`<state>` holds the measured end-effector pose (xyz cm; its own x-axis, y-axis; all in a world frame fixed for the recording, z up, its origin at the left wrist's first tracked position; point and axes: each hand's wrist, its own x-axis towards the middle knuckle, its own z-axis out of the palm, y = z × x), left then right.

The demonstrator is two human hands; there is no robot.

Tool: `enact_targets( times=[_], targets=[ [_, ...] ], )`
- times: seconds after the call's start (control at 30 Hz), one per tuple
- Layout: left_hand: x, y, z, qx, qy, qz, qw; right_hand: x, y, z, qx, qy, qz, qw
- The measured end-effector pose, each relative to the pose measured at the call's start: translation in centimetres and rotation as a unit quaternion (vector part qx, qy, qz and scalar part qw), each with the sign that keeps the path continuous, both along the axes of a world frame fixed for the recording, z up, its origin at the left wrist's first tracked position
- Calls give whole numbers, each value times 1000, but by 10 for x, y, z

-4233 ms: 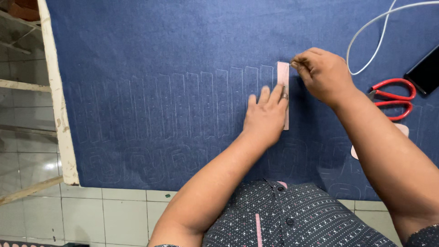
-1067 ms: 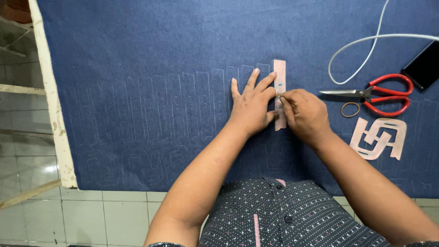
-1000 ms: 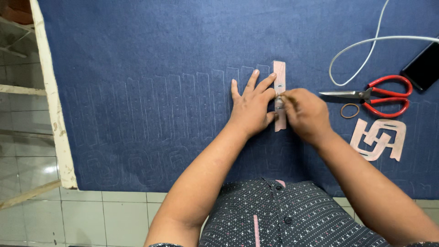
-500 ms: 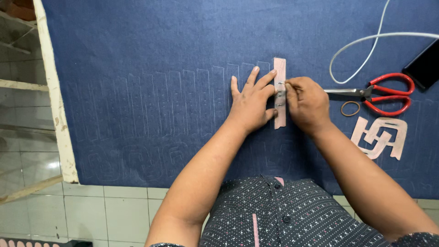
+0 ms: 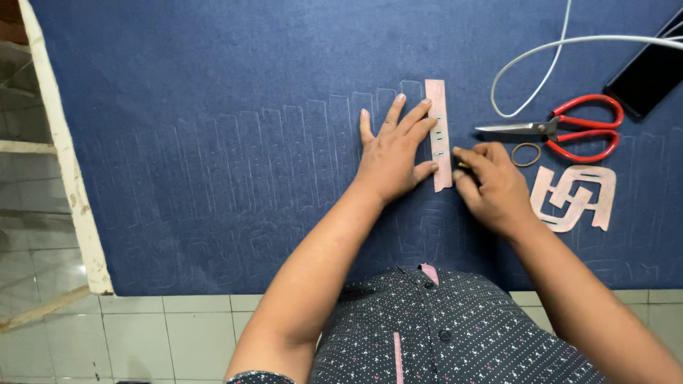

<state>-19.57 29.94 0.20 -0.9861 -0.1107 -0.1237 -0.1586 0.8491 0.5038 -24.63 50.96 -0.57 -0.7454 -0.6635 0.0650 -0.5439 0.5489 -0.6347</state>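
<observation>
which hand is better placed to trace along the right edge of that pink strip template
Right. The right hand sits beside the pink strip template at its lower right edge, fingertips pinched there, while the left hand lies flat, pinning it.

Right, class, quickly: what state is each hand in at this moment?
Left hand: open, flat, pressing the pink strip template onto the blue fabric.
Right hand: fingers pinched closed beside the strip; what it holds cannot be told.

red-handled scissors [image 5: 562, 129], rubber band [image 5: 526, 154], pink cutout shape [image 5: 573, 198], white cable [image 5: 548, 53], dark phone [image 5: 649, 71].
</observation>
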Motion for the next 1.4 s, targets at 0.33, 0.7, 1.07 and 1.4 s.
enact_targets(
  times=[0.33,0.7,1.07,1.4],
  targets=[
    [3,-4,-13,22,31,-22,999,-1,2,5,-1,-21,35,999],
    [4,-3,-18,18,32,-24,999,0,1,1,-3,6,36,999],
    [8,-6,-18,20,58,-40,997,-1,0,3,15,-10,37,999],
    [9,-6,-18,22,81,-40,996,-2,1,2,14,-7,40,999]
  ],
)
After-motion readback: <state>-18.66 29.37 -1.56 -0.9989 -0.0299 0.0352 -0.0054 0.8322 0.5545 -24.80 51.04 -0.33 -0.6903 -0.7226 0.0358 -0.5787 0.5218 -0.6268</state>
